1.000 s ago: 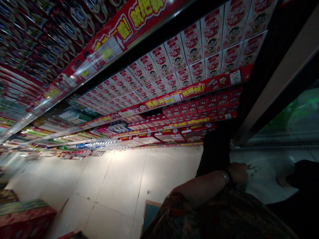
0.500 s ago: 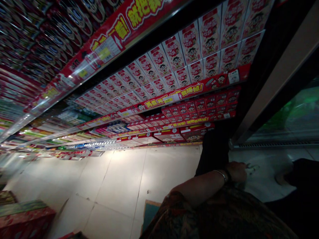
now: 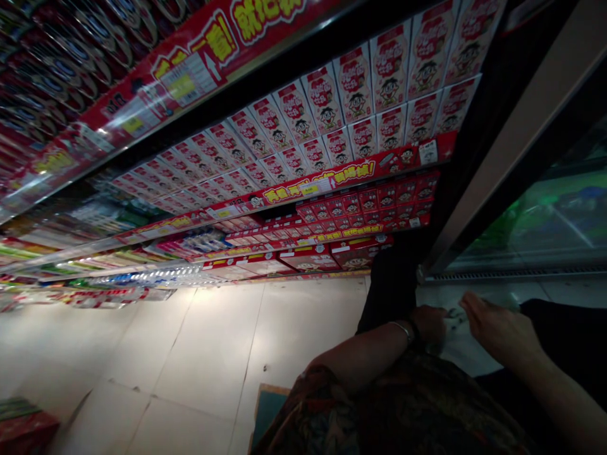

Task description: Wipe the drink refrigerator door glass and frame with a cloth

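My left hand (image 3: 428, 323), a thin bracelet on its wrist, is low in the frame with its fingers curled on a pale, thin thing with dark marks (image 3: 454, 316) that I cannot make out. My right hand (image 3: 496, 328) reaches in from the right, and its stretched fingers touch the same pale thing. Both hands are over a dark patterned garment (image 3: 403, 411) on my lap. Behind the left hand stands something black (image 3: 389, 284).
Shelves of red-and-white cartoon cartons (image 3: 360, 101) and red boxes (image 3: 370, 205) run along the aisle, with red price strips (image 3: 313, 186). The pale tiled floor (image 3: 213, 354) stretches left. A glass-fronted chiller (image 3: 535, 234) stands at the right, and a red box (image 3: 23, 430) lies at the bottom left.
My right hand has come into view from the right and reached the pale thing. My left hand has shifted slightly left, and the view has swung a little.
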A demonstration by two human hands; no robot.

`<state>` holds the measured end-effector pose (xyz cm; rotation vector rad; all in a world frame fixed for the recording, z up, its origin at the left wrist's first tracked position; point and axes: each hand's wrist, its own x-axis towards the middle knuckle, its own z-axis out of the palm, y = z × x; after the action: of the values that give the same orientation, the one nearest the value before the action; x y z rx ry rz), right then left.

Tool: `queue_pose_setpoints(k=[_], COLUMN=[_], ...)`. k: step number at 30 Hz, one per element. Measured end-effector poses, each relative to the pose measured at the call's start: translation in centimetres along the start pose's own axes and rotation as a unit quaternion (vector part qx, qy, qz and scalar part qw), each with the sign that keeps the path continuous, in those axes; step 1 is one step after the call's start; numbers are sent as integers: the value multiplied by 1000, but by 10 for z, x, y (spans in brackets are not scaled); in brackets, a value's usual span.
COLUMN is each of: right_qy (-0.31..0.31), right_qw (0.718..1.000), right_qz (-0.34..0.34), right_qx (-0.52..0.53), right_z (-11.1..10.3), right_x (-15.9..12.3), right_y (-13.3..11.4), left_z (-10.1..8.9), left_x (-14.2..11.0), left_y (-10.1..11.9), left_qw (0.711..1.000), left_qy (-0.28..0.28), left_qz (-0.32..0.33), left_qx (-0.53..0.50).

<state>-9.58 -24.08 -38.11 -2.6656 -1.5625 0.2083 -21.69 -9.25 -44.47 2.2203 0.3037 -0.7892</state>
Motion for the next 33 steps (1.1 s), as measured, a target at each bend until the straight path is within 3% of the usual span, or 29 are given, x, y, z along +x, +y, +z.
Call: queue_pose_setpoints(k=[5,12,14,16,20,26,33], right_qy=[-39,17,39,56,5,-86,-91], right_qw=[996,982,979,978,981,981,978], right_qz=[84,145,116,46,-54,-59,-46], right_qx=[-15,121,164,194,184,163,183], right_z=[57,87,93,101,120,135,136], right_x=[-21,-28,-25,-22,-18,-19,-21], right_y=[17,23,22,23,27,23,19], left_z=[-2,-2,-2,-1,0,3,1], left_x=[1,4,4,4,4,5,5], left_y=[-2,0,0,0,1,0,0], left_qw=[1000,999,999,999,999,1000,1000], left_qy=[-13,-25,-24,-24,-22,-13,16], left_qz=[-16,-24,-26,-27,-28,-12,-9], left_qx=[2,4,3,0,-4,0,-14])
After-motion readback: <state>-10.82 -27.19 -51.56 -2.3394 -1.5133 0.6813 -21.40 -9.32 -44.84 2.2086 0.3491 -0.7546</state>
